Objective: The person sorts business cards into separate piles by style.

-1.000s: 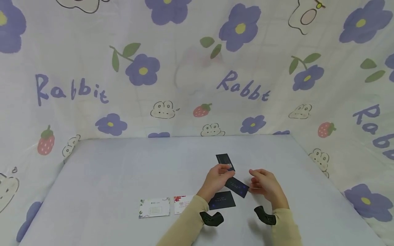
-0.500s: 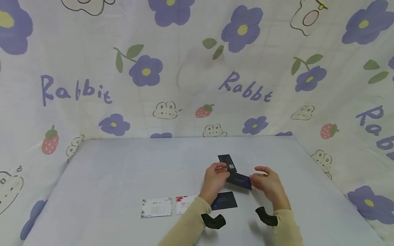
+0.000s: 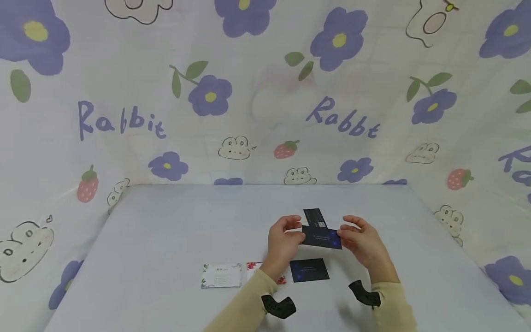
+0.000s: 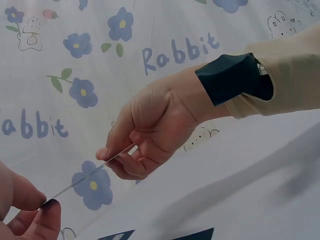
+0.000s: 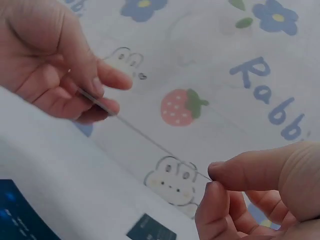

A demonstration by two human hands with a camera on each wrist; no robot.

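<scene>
A dark blue business card (image 3: 321,237) is held above the table between both hands, its printed face toward the head camera. My left hand (image 3: 284,242) pinches its left end between thumb and fingers. At the right end, my right hand (image 3: 365,242) grips the card with thumb and fingertip. Both wrist views show the card edge-on as a thin line, in the left wrist view the card (image 4: 82,177) stretching between the two hands. Behind it lies another dark card (image 3: 314,217) with a QR code, partly covered. Nearer the front rests a dark blue card (image 3: 309,270).
Left of the front dark card, a white card with red flowers (image 3: 253,266) lies partly hidden by the left forearm. Farther left is a white card with a leafy border (image 3: 221,275). A patterned cloth (image 3: 257,106) hangs behind the white table (image 3: 174,221).
The held card has turned from slanted to nearly level and is lifted slightly. My right hand, apart from it one second ago, now pinches its right end. The head view has shifted left.
</scene>
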